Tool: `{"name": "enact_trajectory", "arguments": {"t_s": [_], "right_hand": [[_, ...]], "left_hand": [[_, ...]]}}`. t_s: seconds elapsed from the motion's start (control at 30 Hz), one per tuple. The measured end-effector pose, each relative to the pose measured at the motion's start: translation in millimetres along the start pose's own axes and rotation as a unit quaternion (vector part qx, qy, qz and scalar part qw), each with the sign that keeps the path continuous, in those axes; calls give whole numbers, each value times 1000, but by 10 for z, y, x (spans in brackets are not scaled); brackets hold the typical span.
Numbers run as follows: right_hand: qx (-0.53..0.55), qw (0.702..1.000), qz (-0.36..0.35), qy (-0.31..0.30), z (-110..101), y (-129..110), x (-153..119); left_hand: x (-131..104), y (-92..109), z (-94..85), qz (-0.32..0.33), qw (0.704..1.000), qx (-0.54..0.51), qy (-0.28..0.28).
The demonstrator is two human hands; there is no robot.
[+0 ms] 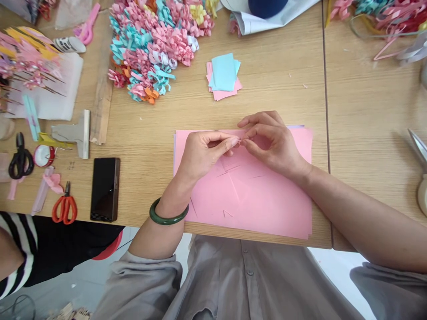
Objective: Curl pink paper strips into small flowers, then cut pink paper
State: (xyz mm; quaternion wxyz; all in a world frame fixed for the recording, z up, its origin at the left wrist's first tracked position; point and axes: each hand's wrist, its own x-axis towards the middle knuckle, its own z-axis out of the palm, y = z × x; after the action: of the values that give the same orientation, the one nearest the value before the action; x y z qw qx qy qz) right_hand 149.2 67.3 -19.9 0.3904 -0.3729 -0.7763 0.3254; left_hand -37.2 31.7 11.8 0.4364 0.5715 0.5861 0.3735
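Note:
Large pink paper sheets (pixel 267 200) lie stacked near the table's front edge, with thin strips and scraps on top. Over their upper part, my left hand (pixel 211 151) is closed in a pinch on a tiny pink piece at the fingertips. My right hand (pixel 271 144) meets it there, thumb and index finger pinched at the same small piece, its other fingers loosely curled. The piece is mostly hidden by the fingertips. Beyond the hands sits a small pile of blue and pink paper squares (pixel 223 73).
A heap of curled paper pieces (pixel 156 42) lies at the back. On the left are a phone (pixel 105 189), red-handled scissors (pixel 65 208), black scissors (pixel 21 159) and a metal scraper (pixel 78 133). Metal blades (pixel 416 144) show at the right edge. Another person's leg is at lower left.

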Motion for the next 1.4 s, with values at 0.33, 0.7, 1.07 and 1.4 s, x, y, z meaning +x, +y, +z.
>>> {"name": "enact_trajectory", "arguments": {"t_s": [0.33,0.7,1.07,1.4], "right_hand": [[0,1000,-12,-17,-19,-17,-6],[-9,999,-31,-27,10,13,-4],[9,1000,-1,11,-8,34,-6],[2,1000,-14,11,8,49,-6]], "left_hand": [[3,-57,30,0,999,-1,43],[-7,-50,5,7,1000,-5,30],[17,13,-12,-9,997,-64,37],[-12,-1,26,25,999,1,46]]}}
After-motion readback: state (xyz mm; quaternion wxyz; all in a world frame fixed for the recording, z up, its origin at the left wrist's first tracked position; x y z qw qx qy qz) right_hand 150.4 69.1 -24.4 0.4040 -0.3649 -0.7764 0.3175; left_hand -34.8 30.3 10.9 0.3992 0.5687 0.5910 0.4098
